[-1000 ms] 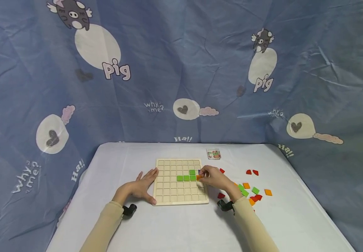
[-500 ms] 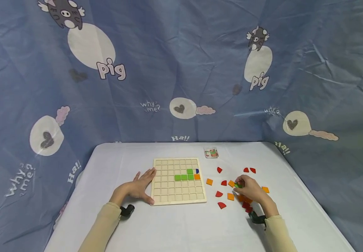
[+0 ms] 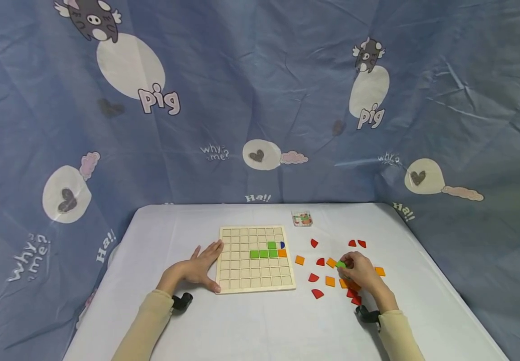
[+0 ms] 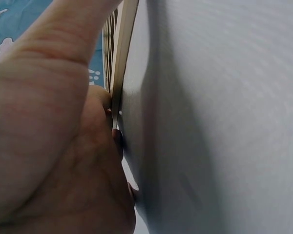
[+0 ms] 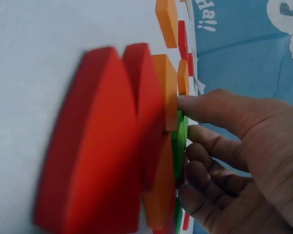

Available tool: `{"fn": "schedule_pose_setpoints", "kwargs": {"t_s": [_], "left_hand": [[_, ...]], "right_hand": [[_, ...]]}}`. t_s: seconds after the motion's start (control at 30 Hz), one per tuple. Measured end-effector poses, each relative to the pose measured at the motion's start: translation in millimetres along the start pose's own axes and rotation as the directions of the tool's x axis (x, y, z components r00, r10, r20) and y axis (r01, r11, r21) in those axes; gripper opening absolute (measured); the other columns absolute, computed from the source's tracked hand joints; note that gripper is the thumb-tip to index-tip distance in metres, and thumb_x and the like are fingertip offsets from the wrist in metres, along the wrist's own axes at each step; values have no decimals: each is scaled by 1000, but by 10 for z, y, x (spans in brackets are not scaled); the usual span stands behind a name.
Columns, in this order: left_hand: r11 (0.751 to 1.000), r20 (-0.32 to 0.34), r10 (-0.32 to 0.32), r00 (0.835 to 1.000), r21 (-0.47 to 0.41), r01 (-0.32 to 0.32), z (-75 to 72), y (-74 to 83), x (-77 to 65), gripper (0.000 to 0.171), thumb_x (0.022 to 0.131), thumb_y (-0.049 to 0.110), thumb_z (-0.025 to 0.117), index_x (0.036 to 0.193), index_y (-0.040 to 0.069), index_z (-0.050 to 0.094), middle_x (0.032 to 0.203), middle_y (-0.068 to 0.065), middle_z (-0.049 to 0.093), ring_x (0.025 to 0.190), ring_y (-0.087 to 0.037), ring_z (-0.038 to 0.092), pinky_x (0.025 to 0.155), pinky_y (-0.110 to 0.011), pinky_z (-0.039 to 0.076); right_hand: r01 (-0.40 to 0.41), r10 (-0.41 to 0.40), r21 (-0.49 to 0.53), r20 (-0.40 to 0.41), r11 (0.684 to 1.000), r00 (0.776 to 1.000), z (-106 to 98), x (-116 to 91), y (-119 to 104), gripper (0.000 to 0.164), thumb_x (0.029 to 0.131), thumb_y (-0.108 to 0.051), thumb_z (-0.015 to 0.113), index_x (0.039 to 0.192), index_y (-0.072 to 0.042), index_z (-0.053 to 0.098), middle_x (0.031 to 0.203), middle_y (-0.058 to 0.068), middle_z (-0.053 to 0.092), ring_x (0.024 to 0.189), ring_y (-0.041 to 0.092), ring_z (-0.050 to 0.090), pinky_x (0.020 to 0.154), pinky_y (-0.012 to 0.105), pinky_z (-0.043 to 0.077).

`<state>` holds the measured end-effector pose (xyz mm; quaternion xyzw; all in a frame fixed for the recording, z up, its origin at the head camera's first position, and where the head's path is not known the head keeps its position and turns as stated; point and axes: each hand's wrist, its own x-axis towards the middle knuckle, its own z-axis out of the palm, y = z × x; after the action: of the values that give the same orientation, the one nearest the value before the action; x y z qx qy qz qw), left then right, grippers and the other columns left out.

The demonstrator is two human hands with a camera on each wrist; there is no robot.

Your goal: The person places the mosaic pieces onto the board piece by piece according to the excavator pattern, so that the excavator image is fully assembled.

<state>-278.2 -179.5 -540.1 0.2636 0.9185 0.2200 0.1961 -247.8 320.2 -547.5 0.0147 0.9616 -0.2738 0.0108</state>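
My left hand [image 3: 198, 269] rests with spread fingers along the left edge of the gridded wooden board [image 3: 255, 278]. In the left wrist view the palm and fingers lie against the board's side edge [image 4: 123, 53]. Set in the board are several green square tiles [image 3: 264, 254], one orange square tile [image 3: 282, 253] and a blue half-round piece [image 3: 282, 245]. To the board's right, my right hand [image 3: 360, 271] has its thumb and curled fingers at a green square tile [image 3: 340, 264] among loose pieces. The right wrist view shows green tiles [image 5: 178, 151] beside the fingertips, partly hidden.
Loose red quarter-round pieces [image 3: 317, 294] and orange square tiles [image 3: 330, 281] lie between the board and my right hand, with more red [image 5: 105, 161] and orange [image 5: 158, 180] pieces under it. A small picture card [image 3: 302, 218] lies behind the board. A blue printed cloth [image 3: 260, 100] hangs behind the table.
My right hand has left the orange tile in the board and moved right to the loose pieces, where it now stays at a green tile. The left hand keeps its place at the board.
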Motion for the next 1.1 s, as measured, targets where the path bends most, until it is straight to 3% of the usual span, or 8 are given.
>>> {"fn": "schedule_pose_setpoints", "kwargs": {"t_s": [0.53,0.67,0.9,1.1], "left_hand": [[1000,3,-15,1000,-4,15,13,-4,-4,136,60,60,83,155,3,3,163,-14,-4,151,-33,-5,118,-60,-8],[1000,1,-19,1000,-17,19,17,-9,-8,136,59,59,84,155,3,4,163,-14,-4,151,-32,-4,118,-60,-9],[1000,0,-14,1000,-5,14,7,-9,-17,135,61,59,83,155,2,4,163,-14,-4,151,-33,-4,118,-61,-8],[1000,4,-7,1000,-3,7,-1,4,-9,134,62,59,83,155,3,4,163,-14,-4,151,-32,-5,118,-61,-8]], "right_hand": [[2,-2,2,11,1000,1000,12,38,-74,29,77,-18,80,97,-4,64,86,5,61,75,17,53,69,26,53],[48,-49,48,11,998,999,31,99,-165,29,78,-19,78,98,-4,63,87,5,61,76,16,54,66,25,51],[194,-199,113,31,974,980,177,249,-626,24,79,-17,78,98,-9,66,91,2,61,79,15,54,64,22,49],[347,-359,144,66,927,931,450,411,-1126,18,80,-18,78,95,-14,68,92,-2,61,78,11,54,65,22,48]]}}
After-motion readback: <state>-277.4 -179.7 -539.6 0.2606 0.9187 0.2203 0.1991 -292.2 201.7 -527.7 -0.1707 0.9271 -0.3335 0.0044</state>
